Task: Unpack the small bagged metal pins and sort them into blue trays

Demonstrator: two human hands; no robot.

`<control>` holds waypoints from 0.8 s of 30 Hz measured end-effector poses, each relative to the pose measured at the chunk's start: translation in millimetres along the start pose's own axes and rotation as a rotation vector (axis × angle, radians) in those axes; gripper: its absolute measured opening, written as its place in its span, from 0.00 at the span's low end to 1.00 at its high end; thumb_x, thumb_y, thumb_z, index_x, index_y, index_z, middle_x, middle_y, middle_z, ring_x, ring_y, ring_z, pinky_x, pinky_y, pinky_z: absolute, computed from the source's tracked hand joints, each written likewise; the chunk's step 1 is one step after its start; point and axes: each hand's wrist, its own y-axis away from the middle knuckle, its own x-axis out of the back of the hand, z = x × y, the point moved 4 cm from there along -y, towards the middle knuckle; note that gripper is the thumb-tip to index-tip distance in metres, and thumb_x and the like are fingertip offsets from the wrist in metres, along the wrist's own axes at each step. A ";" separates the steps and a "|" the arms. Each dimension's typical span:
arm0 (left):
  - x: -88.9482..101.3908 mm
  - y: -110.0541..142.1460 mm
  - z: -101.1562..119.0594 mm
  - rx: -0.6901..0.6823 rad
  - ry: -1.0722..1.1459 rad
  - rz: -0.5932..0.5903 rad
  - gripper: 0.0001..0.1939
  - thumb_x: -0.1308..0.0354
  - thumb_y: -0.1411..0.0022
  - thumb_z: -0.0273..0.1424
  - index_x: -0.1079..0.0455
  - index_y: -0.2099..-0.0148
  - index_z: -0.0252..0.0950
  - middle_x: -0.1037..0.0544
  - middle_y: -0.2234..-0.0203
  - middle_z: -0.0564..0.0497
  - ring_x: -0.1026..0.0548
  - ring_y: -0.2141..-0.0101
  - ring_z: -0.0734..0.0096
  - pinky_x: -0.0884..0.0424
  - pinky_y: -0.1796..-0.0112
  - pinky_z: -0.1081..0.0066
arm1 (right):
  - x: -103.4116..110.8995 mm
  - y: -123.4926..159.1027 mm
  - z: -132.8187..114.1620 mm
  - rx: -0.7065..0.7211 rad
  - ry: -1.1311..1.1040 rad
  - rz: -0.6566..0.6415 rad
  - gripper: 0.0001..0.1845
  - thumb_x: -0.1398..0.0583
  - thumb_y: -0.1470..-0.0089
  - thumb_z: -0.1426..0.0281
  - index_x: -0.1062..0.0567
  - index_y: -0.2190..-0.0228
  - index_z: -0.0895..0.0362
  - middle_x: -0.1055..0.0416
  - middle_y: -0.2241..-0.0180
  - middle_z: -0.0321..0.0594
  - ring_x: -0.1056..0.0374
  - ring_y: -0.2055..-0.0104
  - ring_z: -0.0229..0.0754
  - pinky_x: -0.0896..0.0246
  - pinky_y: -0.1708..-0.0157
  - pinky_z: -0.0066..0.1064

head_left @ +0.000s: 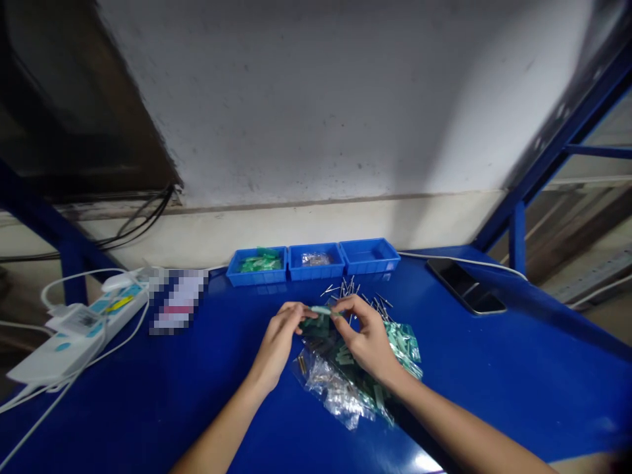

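Observation:
My left hand (277, 339) and my right hand (366, 339) meet over the middle of the blue table, fingers pinched. Between their fingertips is a small, slim pale-green piece (320, 310), with each hand at one end; its exact kind is too small to make out. Below my right hand lie green-tinted plastic bags (403, 342) of small pale pieces, partly hidden by the hand. A clear plastic bag (340, 395) with small metallic parts rests nearer to me. Thin metal pins (348, 288) are scattered just beyond my right hand.
Three blue trays stand in a row by the wall: one with green packets (260, 263), one with clear packets (316, 259), and a right-hand tray (369, 257). A phone (465, 286) lies at right. A white power strip (74, 342) with cables lies at left.

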 end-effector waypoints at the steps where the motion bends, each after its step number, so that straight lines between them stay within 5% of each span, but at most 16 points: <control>1: -1.0 -0.4 -4.2 0.075 0.066 -0.004 0.23 0.54 0.38 0.47 0.27 0.63 0.33 0.27 0.65 0.45 0.29 0.63 0.65 0.35 0.68 0.71 | 1.6 1.1 -4.5 0.101 0.071 0.012 0.04 0.44 0.50 0.74 0.29 0.72 0.55 0.32 0.68 0.40 0.35 0.63 0.43 0.39 0.61 0.38; 3: -4.3 -0.6 -8.1 0.138 0.138 -0.054 0.23 0.52 0.40 0.48 0.28 0.62 0.32 0.28 0.72 0.47 0.30 0.70 0.69 0.37 0.71 0.72 | 1.9 4.3 -10.6 0.248 0.183 0.009 0.09 0.46 0.51 0.77 0.28 0.72 0.53 0.33 0.62 0.41 0.37 0.57 0.46 0.40 0.58 0.42; 6: -4.7 -1.4 -4.4 0.063 0.084 -0.092 0.15 0.42 0.43 0.40 0.29 0.61 0.34 0.28 0.73 0.51 0.31 0.72 0.73 0.36 0.70 0.74 | -0.7 6.7 -10.7 0.287 0.284 -0.020 0.13 0.47 0.51 0.78 0.26 0.70 0.52 0.38 0.54 0.44 0.41 0.50 0.49 0.40 0.56 0.44; 9: 4.7 -4.2 0.9 -0.007 0.038 0.036 0.13 0.40 0.46 0.37 0.31 0.61 0.35 0.27 0.74 0.53 0.31 0.73 0.74 0.35 0.69 0.74 | -2.9 4.0 -5.8 0.199 0.282 -0.051 0.11 0.46 0.49 0.75 0.26 0.66 0.53 0.38 0.55 0.45 0.41 0.49 0.49 0.40 0.54 0.44; 12: 14.0 -6.9 4.8 -0.048 0.045 0.129 0.12 0.38 0.48 0.36 0.33 0.63 0.35 0.27 0.75 0.54 0.30 0.73 0.74 0.34 0.69 0.74 | -5.7 0.4 0.8 0.023 0.118 -0.104 0.12 0.45 0.46 0.69 0.31 0.58 0.54 0.33 0.63 0.42 0.34 0.60 0.43 0.37 0.59 0.39; 16: 11.0 -7.7 5.0 -0.071 0.017 0.001 0.10 0.39 0.46 0.35 0.33 0.67 0.35 0.27 0.74 0.54 0.28 0.72 0.74 0.33 0.67 0.73 | -9.8 0.9 1.3 -0.086 -0.044 -0.162 0.12 0.42 0.46 0.65 0.33 0.59 0.55 0.31 0.68 0.38 0.34 0.68 0.38 0.37 0.67 0.31; 20: 3.7 -6.2 1.9 -0.091 -0.087 -0.096 0.10 0.45 0.41 0.37 0.33 0.62 0.36 0.25 0.71 0.51 0.26 0.67 0.69 0.32 0.63 0.70 | -4.1 -6.9 -15.2 0.036 0.117 -0.077 0.07 0.44 0.45 0.67 0.30 0.73 0.56 0.32 0.76 0.36 0.37 0.74 0.36 0.41 0.72 0.29; 24: 0.8 -3.2 0.4 -0.194 -0.480 -0.100 0.13 0.49 0.39 0.38 0.32 0.55 0.38 0.25 0.61 0.47 0.29 0.57 0.61 0.36 0.55 0.61 | -0.5 -40.8 -52.2 0.348 0.267 0.207 0.05 0.45 0.45 0.70 0.29 0.70 0.56 0.32 0.74 0.37 0.37 0.71 0.38 0.41 0.69 0.31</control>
